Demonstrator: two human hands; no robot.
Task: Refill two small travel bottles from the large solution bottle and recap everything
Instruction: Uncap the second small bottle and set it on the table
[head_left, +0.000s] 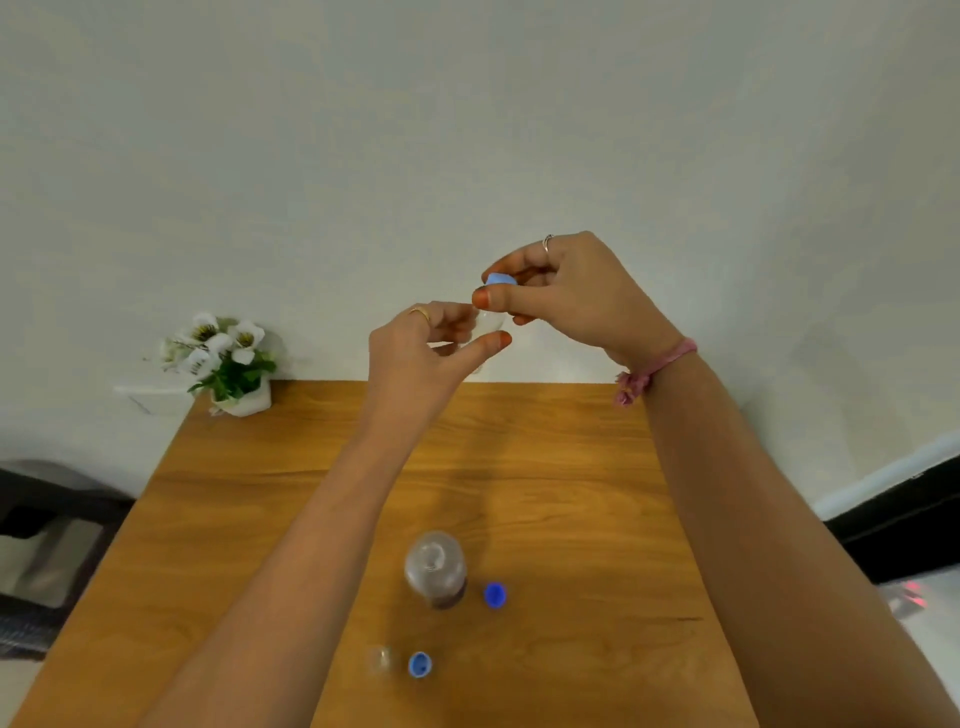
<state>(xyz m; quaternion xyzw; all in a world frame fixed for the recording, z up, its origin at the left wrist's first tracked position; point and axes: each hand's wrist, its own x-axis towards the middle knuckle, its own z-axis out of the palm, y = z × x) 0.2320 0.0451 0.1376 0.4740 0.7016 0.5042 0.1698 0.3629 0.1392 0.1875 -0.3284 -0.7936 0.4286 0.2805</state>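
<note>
Both hands are raised above the far end of the wooden table (291, 499). My left hand (431, 348) holds a small clear travel bottle (489, 323) between fingers and thumb. My right hand (566, 286) pinches the light blue cap (501, 280) at the top of that bottle. On the table near me stands the large clear solution bottle (435, 569), uncapped, with a blue cap (495, 594) lying to its right. Closer still stands a second small clear bottle (382, 660), open, with another blue cap (420, 664) beside it.
A white pot of artificial white flowers (228, 358) sits at the table's far left corner against the white wall. A dark chair (47, 540) stands left of the table. Dark furniture (904, 525) lies to the right.
</note>
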